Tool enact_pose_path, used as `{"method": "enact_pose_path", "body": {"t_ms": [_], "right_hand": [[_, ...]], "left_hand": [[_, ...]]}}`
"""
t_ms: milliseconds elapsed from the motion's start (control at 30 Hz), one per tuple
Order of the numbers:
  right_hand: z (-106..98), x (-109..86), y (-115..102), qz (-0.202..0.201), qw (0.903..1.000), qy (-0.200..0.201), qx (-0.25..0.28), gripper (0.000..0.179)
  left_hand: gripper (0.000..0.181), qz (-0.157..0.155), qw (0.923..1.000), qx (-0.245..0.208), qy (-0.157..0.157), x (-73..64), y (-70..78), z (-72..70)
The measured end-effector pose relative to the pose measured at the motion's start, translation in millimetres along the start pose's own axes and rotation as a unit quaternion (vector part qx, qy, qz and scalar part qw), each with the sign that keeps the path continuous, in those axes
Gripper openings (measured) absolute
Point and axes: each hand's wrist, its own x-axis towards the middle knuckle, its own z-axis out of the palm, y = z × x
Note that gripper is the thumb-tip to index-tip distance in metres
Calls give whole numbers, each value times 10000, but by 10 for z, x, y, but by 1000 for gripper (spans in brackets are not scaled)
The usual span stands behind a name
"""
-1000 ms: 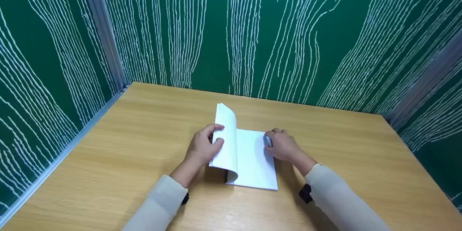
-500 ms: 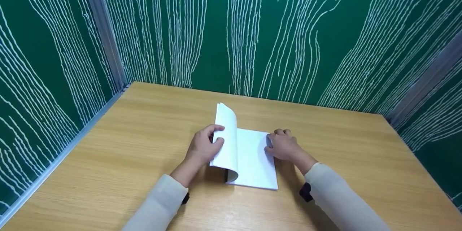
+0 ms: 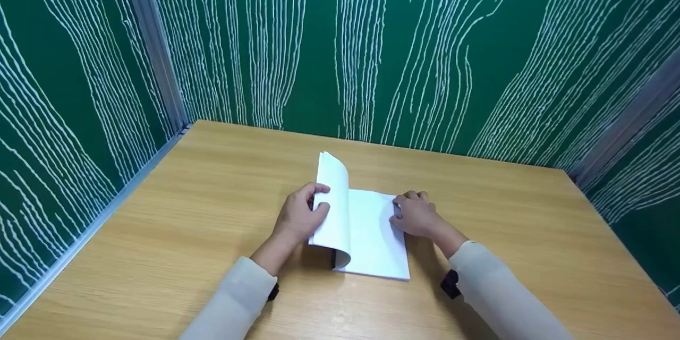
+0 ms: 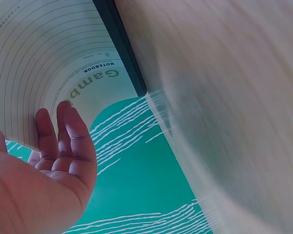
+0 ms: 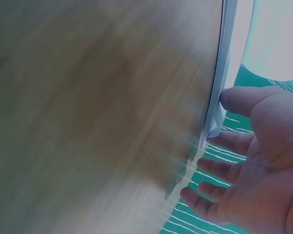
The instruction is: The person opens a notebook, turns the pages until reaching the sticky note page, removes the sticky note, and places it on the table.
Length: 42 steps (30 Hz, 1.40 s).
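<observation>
A notebook with white pages (image 3: pixel 374 239) lies on the table, its left part lifted and curled up. My left hand (image 3: pixel 302 215) grips that raised part, thumb on the page side and other fingers behind. In the left wrist view the lined cover (image 4: pixel 44 53) reads "Gamb..." and "NOTEBOOK", beside a dark spine (image 4: pixel 122 46); the left hand (image 4: pixel 53 170) holds its edge. At the right edge of the flat pages, my right hand (image 3: pixel 417 214) pinches a page between thumb and index finger. The right wrist view has the right hand (image 5: pixel 263 156) at the page edge, where a corner (image 5: pixel 215 127) bends.
The wooden table (image 3: pixel 212 180) extends around the notebook on all sides. Green walls (image 3: pixel 313 64) with white wavy lines rise behind it and at both sides. A grey post (image 3: pixel 154 37) stands at the back left corner.
The right hand's fingers have shifted slightly to the right along the page edge, and the page bend there looks smaller. The left hand and raised part have stayed put.
</observation>
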Motion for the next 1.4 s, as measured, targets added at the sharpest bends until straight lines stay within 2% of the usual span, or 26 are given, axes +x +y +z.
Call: {"method": "enact_pose_path", "body": {"t_ms": [367, 567, 800, 900, 1000, 1133, 1267, 1400], "right_hand": [[-9, 36, -28, 2, 9983, 150, 563, 44], [-20, 42, -42, 5, 9975, 310, 639, 46], [-38, 25, -51, 157, 9950, 234, 958, 55], [-52, 21, -43, 339, 9895, 196, 1393, 62], [-79, 24, -35, 515, 9798, 189, 1920, 66], [-101, 34, -25, 606, 9702, 236, 2335, 62], [-110, 36, -32, 397, 9677, 325, 2468, 47], [-115, 26, -69, -60, 9647, 503, 2584, 33]], "left_hand": [[24, -5, 10000, -26, -62, 1, 2, -6], [25, 1, 9999, -56, -99, -5, -2, 2], [25, 42, 10000, -7, -37, -1, -3, 7], [25, 26, 10000, -10, -41, 3, -2, 7], [24, -28, 10000, -1, -51, 5, 0, 8], [24, -61, 10000, 2, -60, 5, -4, 9], [24, -78, 9999, -10, -68, 3, -5, 9], [24, -99, 9999, 11, -58, 4, -1, 9]]}}
